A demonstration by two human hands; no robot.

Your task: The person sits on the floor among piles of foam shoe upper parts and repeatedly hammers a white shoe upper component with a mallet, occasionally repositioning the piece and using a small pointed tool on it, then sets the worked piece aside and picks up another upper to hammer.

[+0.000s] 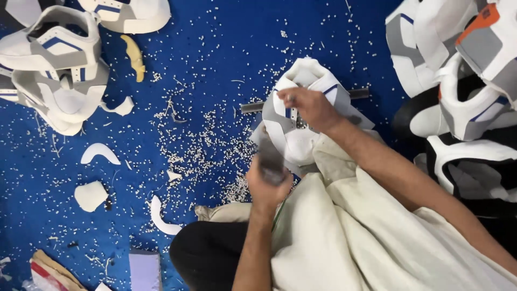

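Our right hand (311, 109) pinches the top edge of a shoe upper (301, 116) — fingers curled over it, thumb side against the white panel. Our left hand (267, 180) is fisted around a small grey tool (270, 158); it's motion-blurred, so we can't tell what kind.

The upper sits mid-frame, just above our lap: white body, grey overlay panels, thin blue stripes, rounded at the top. It rests over a dark metal bar (358, 93) lying flat behind it, both ends poking out either side.

Cream cloth (344, 226) covers our lap, its edge touching the upper's bottom.

Around it — blue floor (215, 43) peppered with small white punch-outs (199, 145), densest just left of the upper. White offcuts (99, 152) lie further left, well apart. A pile of similar uppers (54, 59) is top left; another stack (463, 81) crowds the right edge, near our right forearm. Most open room is up and to the left.
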